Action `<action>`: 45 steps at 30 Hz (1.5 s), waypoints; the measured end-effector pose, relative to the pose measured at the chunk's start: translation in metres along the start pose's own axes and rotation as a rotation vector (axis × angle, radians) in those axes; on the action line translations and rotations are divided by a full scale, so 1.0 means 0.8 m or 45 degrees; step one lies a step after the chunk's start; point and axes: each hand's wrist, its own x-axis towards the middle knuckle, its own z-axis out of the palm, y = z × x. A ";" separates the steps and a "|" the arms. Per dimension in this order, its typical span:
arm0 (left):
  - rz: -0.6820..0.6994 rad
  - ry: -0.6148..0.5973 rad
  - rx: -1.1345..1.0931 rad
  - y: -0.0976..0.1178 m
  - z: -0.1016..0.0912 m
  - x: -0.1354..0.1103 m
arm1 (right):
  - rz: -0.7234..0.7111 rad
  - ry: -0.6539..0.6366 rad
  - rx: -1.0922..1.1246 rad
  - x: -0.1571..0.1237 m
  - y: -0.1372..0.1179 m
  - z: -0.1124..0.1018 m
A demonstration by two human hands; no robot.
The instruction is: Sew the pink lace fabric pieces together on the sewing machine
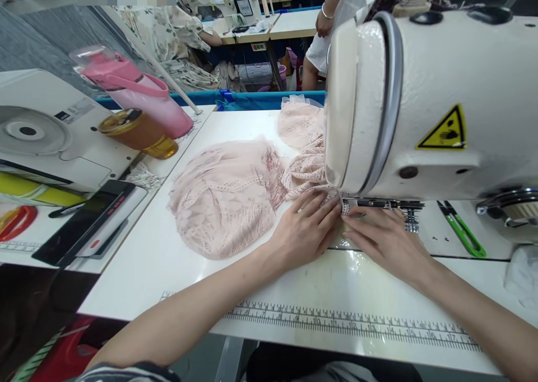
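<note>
Pink lace fabric (227,200) beyond and partly beneath the flat left hand (309,225), flat right hand (389,233) alongside.

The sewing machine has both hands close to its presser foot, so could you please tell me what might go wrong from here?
Fingers of the left hand and right hand lie beside the presser foot of the sewing machine, so one might get pinched or pricked.
The pink lace fabric is bunched near the foot; a fold could get caught.
The green snips lie near the right hand and might be knocked.
</note>
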 end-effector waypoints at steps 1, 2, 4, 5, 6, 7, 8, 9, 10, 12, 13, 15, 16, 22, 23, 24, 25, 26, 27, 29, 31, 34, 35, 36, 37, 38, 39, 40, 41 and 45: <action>-0.001 0.000 0.000 0.000 0.000 0.000 | 0.000 -0.005 -0.010 0.000 0.000 0.000; 0.000 -0.001 0.003 0.000 0.000 0.000 | -0.001 -0.004 -0.023 0.001 0.000 0.000; 0.000 -0.007 0.008 0.000 0.000 0.001 | 0.004 0.004 -0.053 0.002 -0.001 0.000; -0.002 -0.012 0.009 0.000 0.000 0.001 | 0.009 0.007 -0.068 0.002 -0.002 0.000; -0.005 -0.019 0.008 0.000 0.000 0.001 | 0.017 0.010 -0.081 0.002 -0.002 0.001; -0.007 -0.026 0.006 0.000 0.000 0.002 | 0.023 0.015 -0.092 0.002 -0.002 0.001; -0.011 -0.035 0.006 0.001 0.000 0.002 | 0.024 0.021 -0.101 0.002 -0.001 0.002; -0.016 -0.041 0.011 0.001 -0.001 0.002 | 0.022 0.025 -0.109 0.002 -0.001 0.003; -0.023 -0.045 0.019 0.001 -0.001 0.002 | 0.017 0.027 -0.118 0.002 0.001 0.003; -0.030 -0.047 0.040 0.002 -0.001 0.003 | -0.005 0.018 -0.129 0.001 0.004 0.005; -0.029 -0.044 0.048 0.002 -0.001 0.003 | -0.018 0.007 -0.133 0.000 0.006 0.006; -0.027 -0.041 0.054 0.002 0.000 0.003 | -0.036 -0.015 -0.150 0.000 0.008 0.006; -0.029 -0.044 0.053 0.002 0.000 0.003 | -0.037 -0.020 -0.164 0.001 0.008 0.006; -0.052 -0.069 0.059 0.003 0.001 0.003 | -0.030 -0.029 -0.229 0.004 0.003 0.004; -0.050 -0.070 0.059 0.003 0.000 0.004 | -0.029 -0.026 -0.233 0.004 0.003 0.004; -0.049 -0.074 0.056 0.003 0.000 0.004 | -0.024 -0.022 -0.238 0.004 0.003 0.004; -0.053 -0.081 0.049 0.003 -0.001 0.004 | -0.019 -0.017 -0.239 0.004 0.003 0.005; -0.061 -0.089 0.041 0.003 -0.002 0.005 | -0.013 -0.009 -0.236 0.004 0.004 0.005; -0.068 -0.095 0.033 0.002 -0.002 0.005 | -0.003 0.008 -0.232 0.004 0.006 0.005; -0.076 -0.104 0.025 0.001 -0.003 0.005 | 0.007 0.062 -0.219 0.004 0.010 0.005; -0.078 -0.111 0.023 0.001 -0.002 0.006 | 0.013 0.137 -0.202 0.004 0.015 0.004; -0.103 -0.140 0.025 0.002 -0.001 0.004 | 0.019 0.197 -0.171 0.005 0.021 0.002; -0.117 -0.153 0.028 0.004 -0.001 0.003 | 0.031 0.196 -0.159 0.005 0.022 0.002; -0.132 -0.165 0.035 0.005 -0.002 0.001 | 0.045 0.189 -0.149 0.004 0.023 0.003; -0.147 -0.173 0.046 0.007 -0.003 0.000 | 0.059 0.182 -0.140 0.003 0.024 0.003; -0.157 -0.181 0.057 0.008 -0.005 -0.001 | 0.068 0.178 -0.137 0.001 0.025 0.005; -0.166 -0.188 0.068 0.008 -0.008 0.000 | 0.069 0.174 -0.137 -0.001 0.028 0.007; -0.178 -0.194 0.074 0.007 -0.010 0.002 | 0.057 0.178 -0.137 -0.004 0.031 0.009; -0.201 -0.200 0.073 0.004 -0.012 0.006 | 0.036 0.182 -0.138 -0.007 0.035 0.012; -0.420 -0.271 0.003 -0.029 -0.008 0.050 | -0.064 0.222 -0.111 -0.023 0.057 0.027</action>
